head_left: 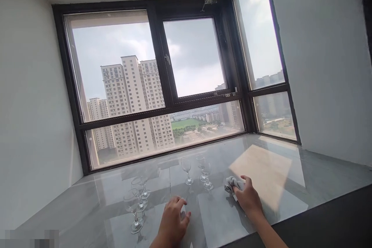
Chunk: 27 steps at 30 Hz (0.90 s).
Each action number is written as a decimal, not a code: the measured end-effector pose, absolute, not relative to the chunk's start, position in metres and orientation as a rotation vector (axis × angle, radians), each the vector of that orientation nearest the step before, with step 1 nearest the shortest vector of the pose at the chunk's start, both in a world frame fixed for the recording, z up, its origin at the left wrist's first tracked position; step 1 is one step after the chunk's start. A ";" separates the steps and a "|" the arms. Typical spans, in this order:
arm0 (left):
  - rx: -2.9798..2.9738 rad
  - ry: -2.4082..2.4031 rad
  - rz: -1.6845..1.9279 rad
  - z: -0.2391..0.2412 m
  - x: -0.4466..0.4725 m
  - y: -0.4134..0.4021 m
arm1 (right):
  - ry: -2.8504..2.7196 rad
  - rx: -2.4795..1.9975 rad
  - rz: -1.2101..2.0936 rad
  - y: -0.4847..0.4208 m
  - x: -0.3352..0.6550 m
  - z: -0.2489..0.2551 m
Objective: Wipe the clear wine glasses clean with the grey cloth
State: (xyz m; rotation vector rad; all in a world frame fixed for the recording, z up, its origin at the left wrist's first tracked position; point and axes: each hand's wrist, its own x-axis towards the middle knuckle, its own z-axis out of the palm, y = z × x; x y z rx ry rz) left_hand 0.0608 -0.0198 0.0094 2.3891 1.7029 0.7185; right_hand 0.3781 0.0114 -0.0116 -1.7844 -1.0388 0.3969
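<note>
My right hand [249,198] is closed on a crumpled grey-white cloth [231,183], just above or touching the glossy sill. My left hand [174,219] is at the front middle, with fingers curled and the thumb a little apart. A pale, glassy patch shows between thumb and fingers, too unclear to name. To the left of that hand stand three clear stemmed glasses in a line, the nearest glass [136,223] closest to me. Farther back, between my hands, are three more upright stemmed glasses, including a left one [187,170] and a front one [208,178].
The grey, shiny sill [95,213] reflects window light and carries a bright patch on the right. A dark-framed window [122,120] rises behind the glasses. White walls [35,104] close both sides. The sill's dark front edge [325,217] runs along the lower right.
</note>
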 end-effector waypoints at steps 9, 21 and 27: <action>2.309 1.906 0.512 0.013 0.127 0.079 | -1.081 -1.818 0.386 0.008 0.377 -0.007; 2.141 2.329 0.552 0.001 0.068 0.063 | -1.127 -1.923 0.453 0.003 0.377 0.001; 1.986 2.461 0.521 0.008 0.037 0.060 | -1.130 -1.932 0.440 0.005 0.377 -0.002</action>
